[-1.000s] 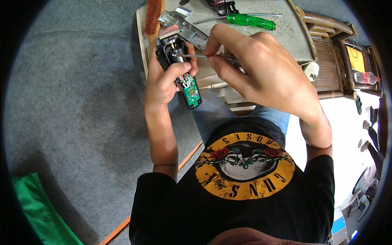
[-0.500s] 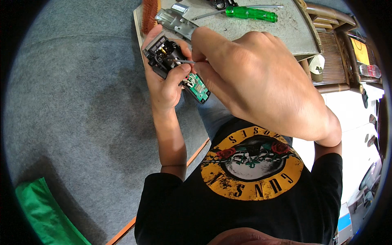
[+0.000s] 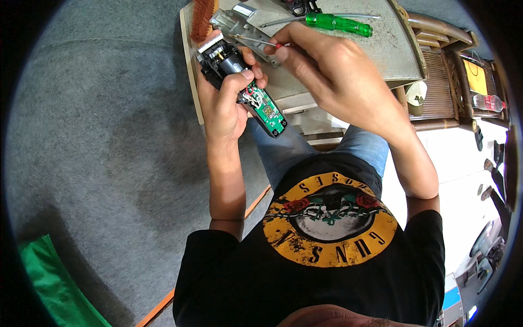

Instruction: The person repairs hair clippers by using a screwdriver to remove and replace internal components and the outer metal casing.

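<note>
An opened hair clipper (image 3: 231,64) lies in my left hand (image 3: 222,109), whose fingers wrap round its body with the thumb across the middle. Its toothed blade (image 3: 211,43) points away from me. A green circuit board (image 3: 268,112) with red and white wires is exposed at the near end. My right hand (image 3: 348,76) pinches a thin metal screwdriver (image 3: 255,41) with a bit of red at the fingers. The tip is off the clipper, above a grey metal housing part (image 3: 229,24) on the table. The rest of the tool is hidden by my hand.
On the worn table (image 3: 393,52) lie a green-handled screwdriver (image 3: 339,25) and a black part (image 3: 297,6). A brown brush (image 3: 204,19) stands at its left edge. To the right is a bamboo shelf (image 3: 438,82) with a cap (image 3: 417,94) and a bottle (image 3: 488,103).
My right hand has drawn back from the clipper, lifting the thin screwdriver's tip out of it and away toward the metal housing part. My left hand keeps hold of the clipper.
</note>
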The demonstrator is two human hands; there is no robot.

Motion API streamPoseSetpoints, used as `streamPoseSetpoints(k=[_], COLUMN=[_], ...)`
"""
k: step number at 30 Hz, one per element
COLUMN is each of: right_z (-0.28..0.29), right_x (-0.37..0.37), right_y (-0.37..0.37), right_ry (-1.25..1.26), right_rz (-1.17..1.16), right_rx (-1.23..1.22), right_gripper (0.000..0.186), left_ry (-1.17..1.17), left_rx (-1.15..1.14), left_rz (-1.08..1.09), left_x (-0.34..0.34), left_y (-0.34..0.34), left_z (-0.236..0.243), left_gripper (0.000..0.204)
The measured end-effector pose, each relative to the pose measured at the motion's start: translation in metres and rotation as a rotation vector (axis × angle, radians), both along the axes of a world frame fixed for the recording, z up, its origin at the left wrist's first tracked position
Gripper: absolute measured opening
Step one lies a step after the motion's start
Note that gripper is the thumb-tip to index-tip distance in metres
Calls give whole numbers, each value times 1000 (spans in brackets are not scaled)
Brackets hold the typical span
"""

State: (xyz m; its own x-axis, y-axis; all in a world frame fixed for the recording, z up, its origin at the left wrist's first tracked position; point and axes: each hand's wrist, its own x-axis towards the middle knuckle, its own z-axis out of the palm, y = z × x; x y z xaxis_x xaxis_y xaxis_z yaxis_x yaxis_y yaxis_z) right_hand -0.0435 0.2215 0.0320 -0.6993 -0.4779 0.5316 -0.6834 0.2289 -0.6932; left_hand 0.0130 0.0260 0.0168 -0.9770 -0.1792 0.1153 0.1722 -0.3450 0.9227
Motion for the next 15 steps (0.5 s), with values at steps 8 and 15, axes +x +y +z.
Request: streamPoseSetpoints(k=[8,15], right_z=[-19,-27], right_x=[-8,-16], right_y=[-22,-25], right_ry=[-131,50], right_rz=[123,127], right_rx=[-72,-69], right_gripper=[14,14], left_ry=[-71,-100], left_rx=[27,53], left_rz=[-48,-67], left_x=[2,2], left_y=[-9,-9], left_z=[-2,-1], left_gripper=[70,73])
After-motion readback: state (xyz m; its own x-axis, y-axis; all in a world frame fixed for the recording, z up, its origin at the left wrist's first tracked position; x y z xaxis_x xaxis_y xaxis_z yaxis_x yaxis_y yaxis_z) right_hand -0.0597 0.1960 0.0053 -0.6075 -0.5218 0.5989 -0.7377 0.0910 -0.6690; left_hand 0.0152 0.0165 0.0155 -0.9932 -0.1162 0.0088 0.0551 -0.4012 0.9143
